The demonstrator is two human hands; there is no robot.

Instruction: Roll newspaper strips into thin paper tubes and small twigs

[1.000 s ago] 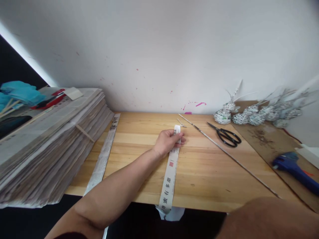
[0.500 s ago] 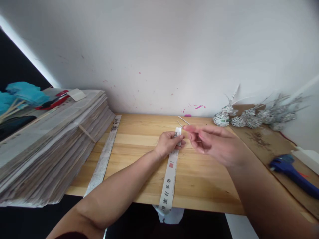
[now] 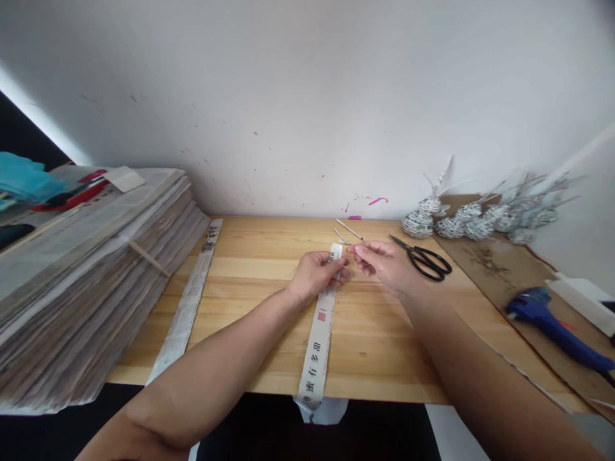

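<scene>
- Left hand [image 3: 319, 272]: pinching the paper strip [image 3: 314, 346] near its far end, thumb on top, fingers under.
- Right hand [image 3: 382, 264]: thumb and forefinger brought close together, just beside the strip's far end; too small to tell if anything thin is between them.
- Strip location: on the wooden table [image 3: 259, 256], running from the left hand to the near edge, print side up.
- Done, by the look of it: strip is separate, laid out lengthwise and held at the far end.
- Left, as I judge it: nearly all the handling of this strip; the long stretch toward the near edge is flat, no roll or twist showing there.
- Stage: early, probably just starting at the far end.
- Second strip [image 3: 185, 314]: flat beside the stack of papers [image 3: 158, 256], not in either hand; seems unworked.
- Thin stick [image 3: 350, 229]: on the table, partly hidden by the right hand and arm.
- Scissors [image 3: 430, 262]: lying on the table near the right forearm, unused now.
- Woven figures [image 3: 417, 221]: grouped at the back right, by the wall; look like finished or part-finished pieces.
- Glue gun [image 3: 552, 326]: on the cardboard [image 3: 500, 282] at right, not in hand.
</scene>
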